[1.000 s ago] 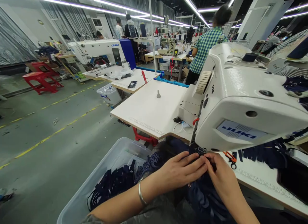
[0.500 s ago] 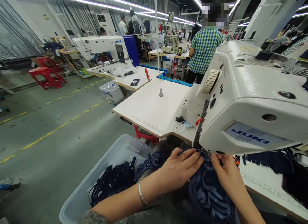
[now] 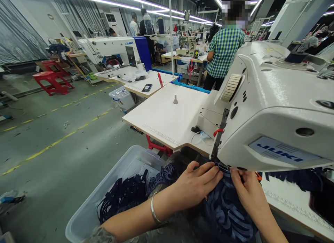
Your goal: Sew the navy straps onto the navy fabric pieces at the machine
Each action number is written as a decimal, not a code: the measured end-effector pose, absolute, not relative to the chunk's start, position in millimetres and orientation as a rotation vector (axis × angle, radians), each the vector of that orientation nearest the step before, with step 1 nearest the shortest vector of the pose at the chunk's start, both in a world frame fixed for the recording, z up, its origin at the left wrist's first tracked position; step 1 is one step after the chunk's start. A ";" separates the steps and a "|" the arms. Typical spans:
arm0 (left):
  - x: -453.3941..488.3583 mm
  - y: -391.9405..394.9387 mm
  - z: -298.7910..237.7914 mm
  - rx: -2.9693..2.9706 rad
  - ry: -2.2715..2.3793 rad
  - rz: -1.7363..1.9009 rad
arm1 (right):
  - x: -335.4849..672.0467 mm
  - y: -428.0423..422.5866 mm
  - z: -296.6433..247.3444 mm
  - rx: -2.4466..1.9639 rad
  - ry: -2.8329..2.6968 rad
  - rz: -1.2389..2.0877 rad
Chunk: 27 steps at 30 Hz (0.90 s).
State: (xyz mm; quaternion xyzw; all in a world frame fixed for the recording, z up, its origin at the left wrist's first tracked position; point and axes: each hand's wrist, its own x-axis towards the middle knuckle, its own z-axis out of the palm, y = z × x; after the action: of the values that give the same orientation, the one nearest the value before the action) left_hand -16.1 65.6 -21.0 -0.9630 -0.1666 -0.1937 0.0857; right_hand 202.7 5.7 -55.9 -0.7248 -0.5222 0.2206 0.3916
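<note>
A white sewing machine (image 3: 276,107) marked JUKI stands over a dark navy garment (image 3: 229,208) with a wavy raised pattern. The garment's upper edge lies under the machine's needle area, and the rest hangs down towards me. My left hand (image 3: 200,182) rests on the cloth left of the needle area, fingers stretched out over it and thumb apart. On the other side, my right hand (image 3: 245,183) pinches the garment's edge between thumb and finger, close under the machine head. The needle and the exact stitching spot are hidden.
A clear plastic bin (image 3: 88,204) with navy strips (image 3: 125,190) stands at lower left. The white table (image 3: 167,114) extends ahead, with a small grey object (image 3: 175,99) on it. Dark cloth (image 3: 300,178) lies at right. A person in a checked shirt (image 3: 225,55) stands beyond.
The view has shifted slightly, and the machine head appears a little further right. Both hands keep nearly the same place on the garment.
</note>
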 end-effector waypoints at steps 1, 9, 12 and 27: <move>-16.0 65.2 -21.5 -2.862 -0.499 -0.576 | 202.7 6.2 -55.9 -1.850 -1.326 0.565; -16.6 64.3 -31.8 -2.855 -0.554 -0.610 | 197.0 4.8 -55.2 -1.751 -1.274 0.550; -14.5 65.4 -36.3 -2.822 -0.596 -0.698 | 201.9 3.5 -57.2 -1.760 -1.242 0.497; -2.3 59.3 -33.9 -2.747 -0.621 -0.857 | 380.1 19.0 -88.9 -2.055 -0.740 0.177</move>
State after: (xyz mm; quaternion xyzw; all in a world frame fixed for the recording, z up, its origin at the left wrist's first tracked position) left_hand -2.3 59.3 -33.9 -0.9286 -0.2100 -0.2897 0.0987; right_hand 380.1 19.0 -88.9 -0.8339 -0.3005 0.0720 0.4573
